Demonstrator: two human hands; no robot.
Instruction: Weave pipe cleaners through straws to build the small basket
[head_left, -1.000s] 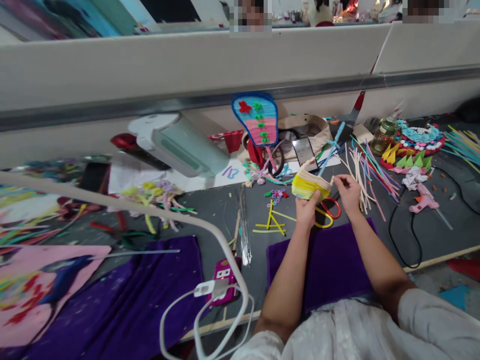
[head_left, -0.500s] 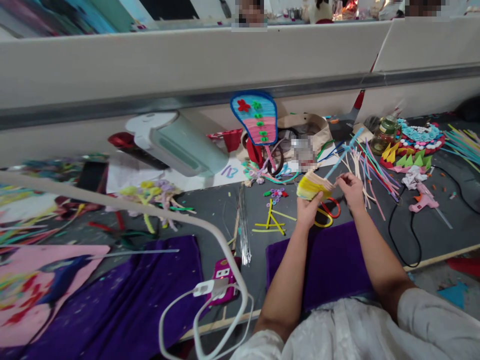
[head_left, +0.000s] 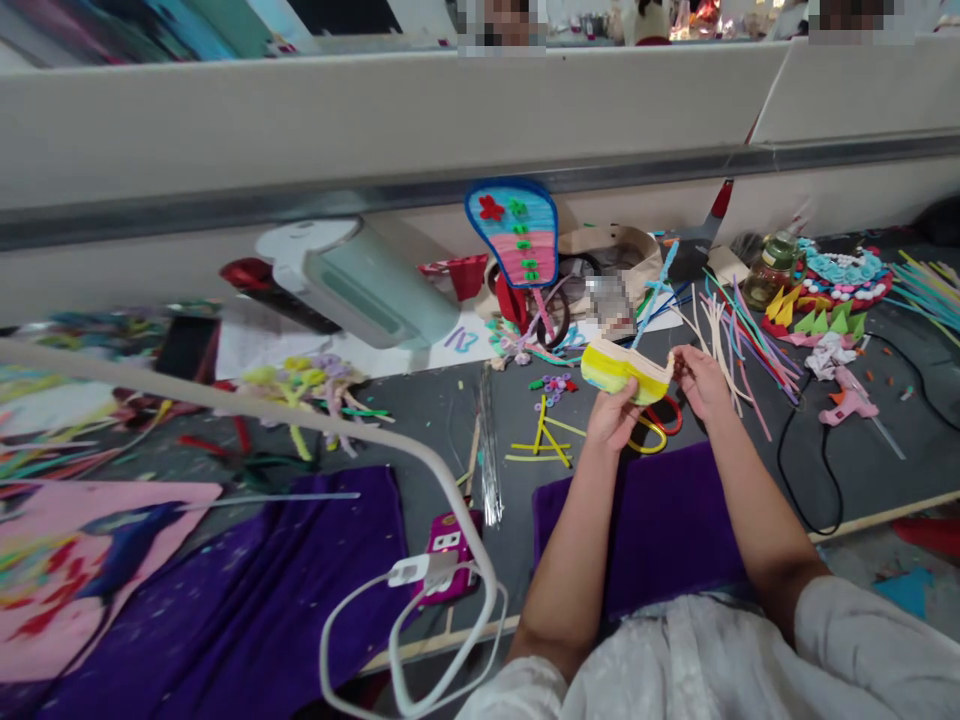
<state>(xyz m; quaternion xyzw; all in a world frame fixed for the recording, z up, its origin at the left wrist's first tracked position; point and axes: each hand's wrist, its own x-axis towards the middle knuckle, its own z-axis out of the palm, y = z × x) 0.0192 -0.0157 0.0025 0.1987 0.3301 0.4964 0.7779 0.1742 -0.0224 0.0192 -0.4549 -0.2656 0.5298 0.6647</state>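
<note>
My left hand is closed on the lower edge of a yellow fan-shaped piece with a pale band along its top. A light blue stem with a small crosspiece points up and away from that piece. At its right end, my right hand pinches a short cream strip. Below the hands, red-handled and yellow-handled loops rest on the dark table. Yellow strips and small purple beads lie to the left.
A finished blue and pink fan stands behind. Colored pipe cleaners, a glass jar and a pink glue gun are at right. A white cable arcs over the left side, near a magenta power strip.
The yellow piece has turned flatter and moved slightly left, its stem now standing more upright. My left hand has shifted a little left and down with it.
</note>
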